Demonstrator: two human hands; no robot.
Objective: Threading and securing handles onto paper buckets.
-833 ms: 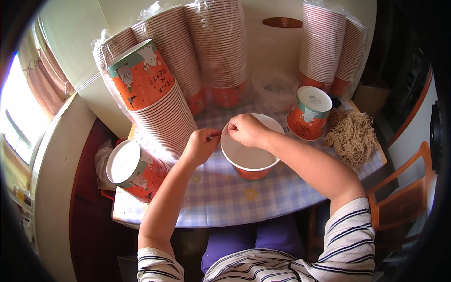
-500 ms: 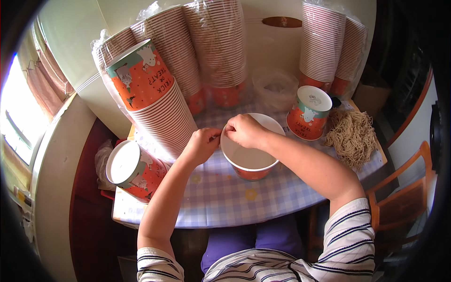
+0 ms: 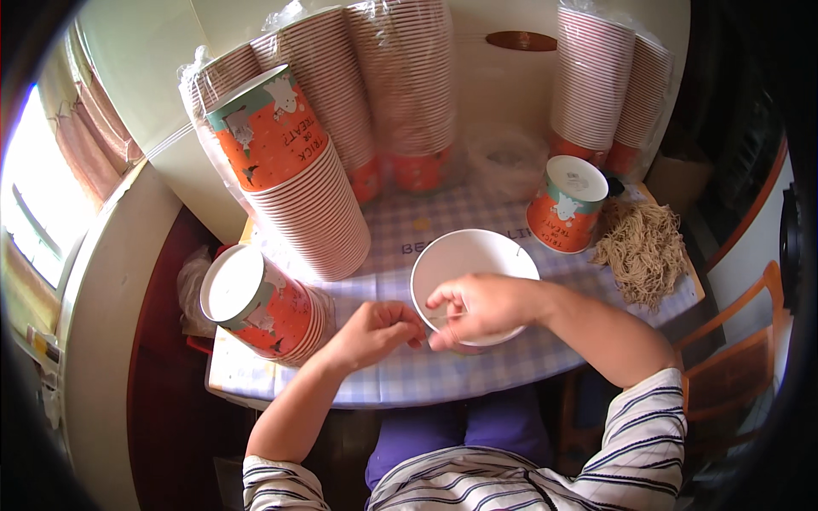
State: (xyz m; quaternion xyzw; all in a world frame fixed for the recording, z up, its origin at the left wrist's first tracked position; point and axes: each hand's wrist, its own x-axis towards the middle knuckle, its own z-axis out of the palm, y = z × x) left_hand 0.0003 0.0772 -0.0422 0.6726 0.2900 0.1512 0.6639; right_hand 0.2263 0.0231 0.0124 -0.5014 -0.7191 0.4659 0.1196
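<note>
A paper bucket, white inside, stands upright on the table before me, its mouth facing up. My right hand is over its near rim, fingers curled and thumb apart from them. Beside the bucket's near left rim is my left hand, thumb and fingers pressed together in a pinch. What that pinch holds, if anything, is too small to make out. A short thin strand shows at the bucket's far right rim. To the right, a tangled heap of tan cords lies next to an upturned orange and green bucket.
A tall leaning stack of buckets and a shorter stack stand at the left. Plastic-wrapped stacks line the back, with more wrapped stacks at back right. The checked tablecloth covers the table. A wooden chair is at the right.
Both hands have moved nearer to me, off the bucket's far left rim. The bucket has shifted right and nearer, and appears turned, with a strand now at its far right rim.
</note>
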